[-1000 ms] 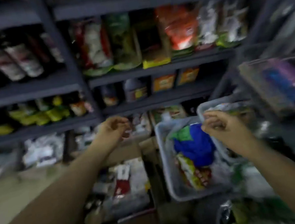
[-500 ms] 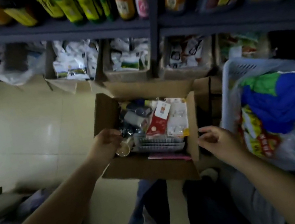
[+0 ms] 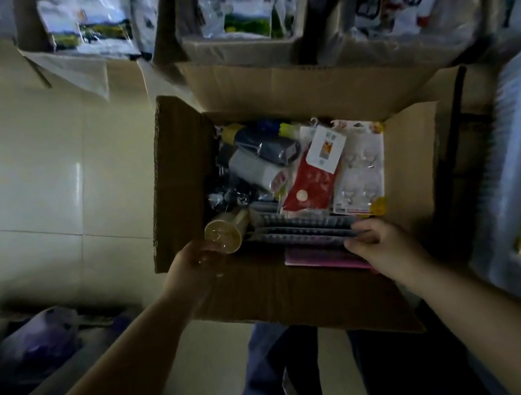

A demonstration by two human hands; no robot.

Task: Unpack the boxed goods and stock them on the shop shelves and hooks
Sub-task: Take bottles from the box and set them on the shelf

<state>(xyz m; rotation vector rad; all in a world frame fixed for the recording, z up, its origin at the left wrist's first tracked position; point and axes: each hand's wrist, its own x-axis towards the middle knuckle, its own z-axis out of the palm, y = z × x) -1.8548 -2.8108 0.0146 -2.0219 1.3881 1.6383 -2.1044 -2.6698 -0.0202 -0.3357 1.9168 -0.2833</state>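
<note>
The left hand [image 3: 195, 271] touches the capped tube [image 3: 225, 233] at seven o'clock in the open cardboard box [image 3: 180, 183]; its grip is hidden. At five o'clock, the right hand [image 3: 384, 245] pinches the grey packets [image 3: 300, 232]. Lift flat, avoiding the hook cards [image 3: 357, 173].

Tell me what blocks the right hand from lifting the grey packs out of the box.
Nothing visible does. The right hand already touches the near end of the grey packs; the cardboard box is open above them. The red card packet overlaps only their far edge.
</note>
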